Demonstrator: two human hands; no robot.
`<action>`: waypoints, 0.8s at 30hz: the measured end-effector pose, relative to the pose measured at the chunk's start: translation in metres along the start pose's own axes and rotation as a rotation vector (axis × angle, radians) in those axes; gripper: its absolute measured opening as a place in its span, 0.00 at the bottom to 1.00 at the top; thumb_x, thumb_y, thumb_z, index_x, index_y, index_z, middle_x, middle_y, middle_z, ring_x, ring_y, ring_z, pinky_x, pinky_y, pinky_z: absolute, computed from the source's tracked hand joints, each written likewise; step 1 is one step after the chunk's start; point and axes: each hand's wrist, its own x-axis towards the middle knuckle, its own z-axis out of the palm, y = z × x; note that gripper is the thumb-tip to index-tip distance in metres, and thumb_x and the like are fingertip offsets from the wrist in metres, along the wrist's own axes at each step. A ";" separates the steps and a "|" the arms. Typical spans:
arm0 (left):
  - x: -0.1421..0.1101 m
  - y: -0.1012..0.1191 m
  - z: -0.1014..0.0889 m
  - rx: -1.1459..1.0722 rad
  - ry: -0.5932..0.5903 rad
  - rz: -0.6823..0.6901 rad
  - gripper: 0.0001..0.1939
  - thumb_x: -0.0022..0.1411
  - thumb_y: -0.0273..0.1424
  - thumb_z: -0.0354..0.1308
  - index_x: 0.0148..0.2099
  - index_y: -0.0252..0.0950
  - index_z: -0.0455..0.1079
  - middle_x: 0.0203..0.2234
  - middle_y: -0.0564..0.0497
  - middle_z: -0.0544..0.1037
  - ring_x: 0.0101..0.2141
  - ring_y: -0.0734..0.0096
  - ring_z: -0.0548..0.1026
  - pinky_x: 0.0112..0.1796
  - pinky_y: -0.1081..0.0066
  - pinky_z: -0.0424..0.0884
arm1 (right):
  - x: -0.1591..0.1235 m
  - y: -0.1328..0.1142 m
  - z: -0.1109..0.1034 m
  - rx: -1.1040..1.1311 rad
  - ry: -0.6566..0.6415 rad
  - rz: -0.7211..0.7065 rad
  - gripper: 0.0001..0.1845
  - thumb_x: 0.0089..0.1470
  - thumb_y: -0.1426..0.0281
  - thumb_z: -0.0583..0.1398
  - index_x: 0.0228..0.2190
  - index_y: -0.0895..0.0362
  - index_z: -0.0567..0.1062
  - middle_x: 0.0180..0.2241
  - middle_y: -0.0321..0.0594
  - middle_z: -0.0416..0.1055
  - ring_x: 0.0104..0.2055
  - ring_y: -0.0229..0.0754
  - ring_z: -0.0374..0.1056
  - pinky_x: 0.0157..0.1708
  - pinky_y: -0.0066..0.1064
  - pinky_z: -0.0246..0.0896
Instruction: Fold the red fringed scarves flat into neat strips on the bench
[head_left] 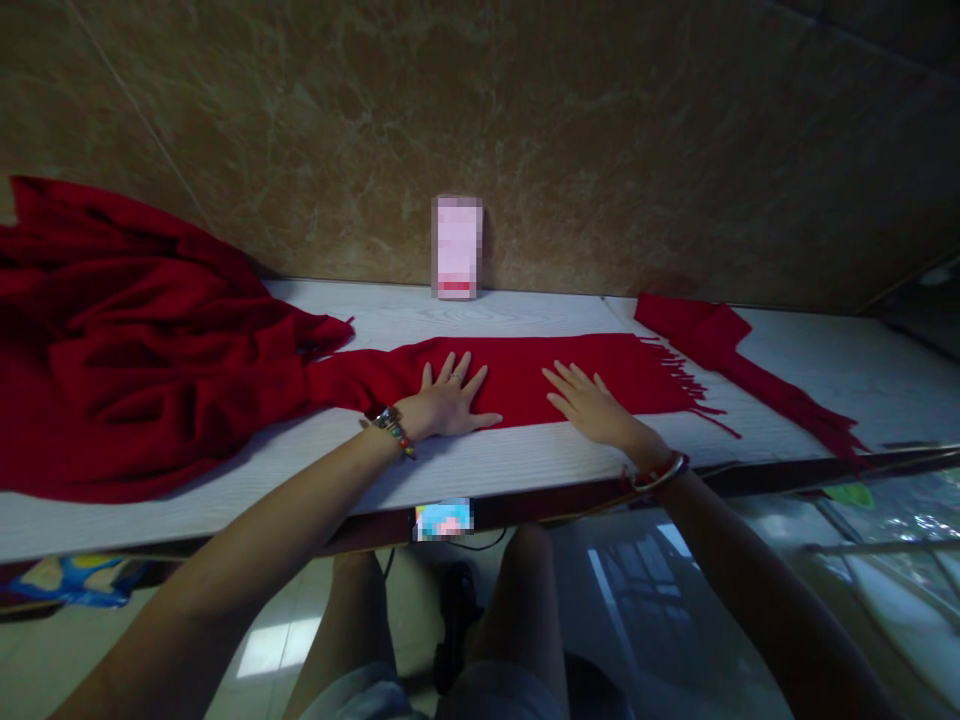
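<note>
A red fringed scarf (517,380) lies stretched flat along the white wood-grain table, its tassels spread at the right end. My left hand (444,398) rests palm down on it with fingers spread, a ring on one finger and bracelets at the wrist. Farther right, my right hand (592,402) also presses flat on the cloth, fingers extended. Neither hand grips anything. To the left, the strip runs up to a large rumpled heap of red cloth (150,370); whether they are one piece I cannot tell.
Another folded red fringed cloth (735,360) lies at the right of the table (420,305). A blurred pink box-like object (457,248) stands against the brown marbled wall (562,150). A blurred bright-coloured item (444,520) is at the front edge, and a blue-and-yellow package (82,580) sits below left.
</note>
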 end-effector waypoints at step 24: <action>-0.027 -0.040 0.006 0.216 0.420 0.066 0.32 0.65 0.49 0.41 0.64 0.37 0.53 0.64 0.38 0.49 0.63 0.43 0.44 0.57 0.41 0.43 | 0.032 -0.053 -0.007 0.112 0.043 -0.011 0.28 0.61 0.59 0.45 0.60 0.52 0.57 0.64 0.43 0.47 0.66 0.51 0.41 0.60 0.57 0.39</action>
